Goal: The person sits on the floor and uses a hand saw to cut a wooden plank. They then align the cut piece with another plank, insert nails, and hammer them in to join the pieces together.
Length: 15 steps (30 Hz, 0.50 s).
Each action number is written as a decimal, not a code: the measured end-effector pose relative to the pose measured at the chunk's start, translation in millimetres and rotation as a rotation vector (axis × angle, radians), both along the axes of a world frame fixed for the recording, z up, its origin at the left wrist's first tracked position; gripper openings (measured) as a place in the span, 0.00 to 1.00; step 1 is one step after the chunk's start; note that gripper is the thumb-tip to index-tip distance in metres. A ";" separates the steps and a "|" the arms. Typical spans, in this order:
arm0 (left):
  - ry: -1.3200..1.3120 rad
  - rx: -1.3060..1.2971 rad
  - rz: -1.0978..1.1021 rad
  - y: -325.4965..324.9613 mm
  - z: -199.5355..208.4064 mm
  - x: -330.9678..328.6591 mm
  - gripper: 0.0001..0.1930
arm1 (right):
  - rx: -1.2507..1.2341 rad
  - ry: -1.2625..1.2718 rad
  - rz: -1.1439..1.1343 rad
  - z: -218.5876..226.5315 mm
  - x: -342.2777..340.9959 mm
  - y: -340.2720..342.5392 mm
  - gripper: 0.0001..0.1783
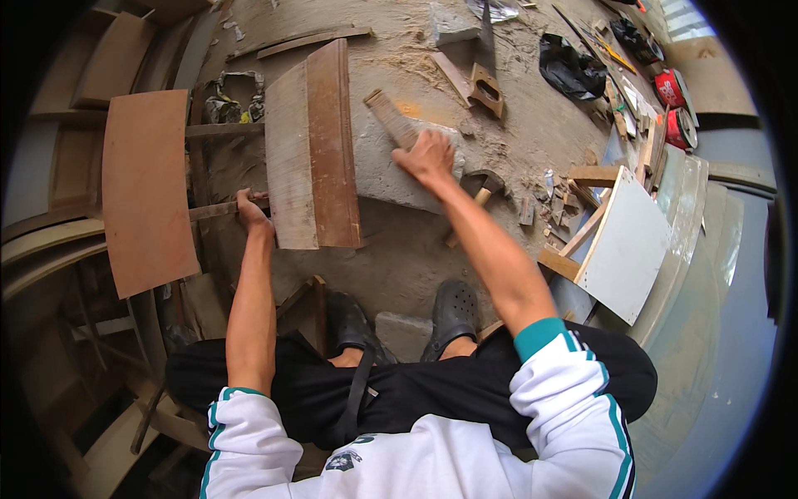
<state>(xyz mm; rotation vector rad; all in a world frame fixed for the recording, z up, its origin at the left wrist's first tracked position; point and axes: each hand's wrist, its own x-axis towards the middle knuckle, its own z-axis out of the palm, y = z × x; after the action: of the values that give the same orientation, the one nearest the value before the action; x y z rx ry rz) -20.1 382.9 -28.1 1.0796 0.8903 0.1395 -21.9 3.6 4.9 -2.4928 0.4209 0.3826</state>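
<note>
My left hand (254,211) is closed round a rail of a wooden frame, right beside its two-tone board (312,158), grey on one side and reddish brown on the other. A flat orange-brown panel (150,191) forms the frame's left end. My right hand (430,156) is closed on the near end of a short wooden strip (391,118); part of that end is hidden under my fingers. Below the strip is a pale, rough stone block (399,179). Just right of the block lies a hammer (484,193) with a wooden handle.
A handsaw (487,79) with a wooden grip lies beyond the block. Farther right are a black plastic bag (572,66), wood scraps and a white-topped wooden piece (625,245). Cabinet parts (62,166) crowd the left side. My dark clogs (454,312) rest on the dusty ground.
</note>
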 end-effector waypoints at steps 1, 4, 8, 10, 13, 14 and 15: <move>-0.001 0.021 -0.001 -7.4 3.8 1.1 0.11 | -0.041 -0.004 0.012 -2.3 11.1 -13.7 0.35; -0.030 0.090 -0.023 -26.0 13.6 7.0 0.13 | -0.148 -0.033 0.229 -38.7 43.0 -69.3 0.48; -0.002 0.127 -0.031 -22.1 13.4 1.0 0.13 | 0.036 0.028 0.382 -40.9 47.4 -80.3 0.53; -0.016 0.044 0.002 -15.7 9.4 1.2 0.13 | -0.021 0.049 0.359 -47.0 46.1 -71.0 0.53; -0.004 0.037 -0.004 -20.0 9.5 2.1 0.13 | -0.017 0.025 0.249 -40.8 35.9 -74.3 0.51; -0.015 0.037 0.000 -16.4 7.9 1.2 0.13 | 0.004 0.008 0.209 -35.6 27.8 -73.8 0.51; -0.025 0.034 0.000 -13.8 5.5 1.9 0.14 | -0.015 -0.036 0.124 -35.7 18.8 -75.2 0.49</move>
<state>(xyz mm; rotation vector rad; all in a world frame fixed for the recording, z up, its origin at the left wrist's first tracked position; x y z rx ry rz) -18.2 369.1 -22.6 1.1069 0.8682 0.1687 -3.2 -71.6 -30.8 -2.5442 0.2561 0.3841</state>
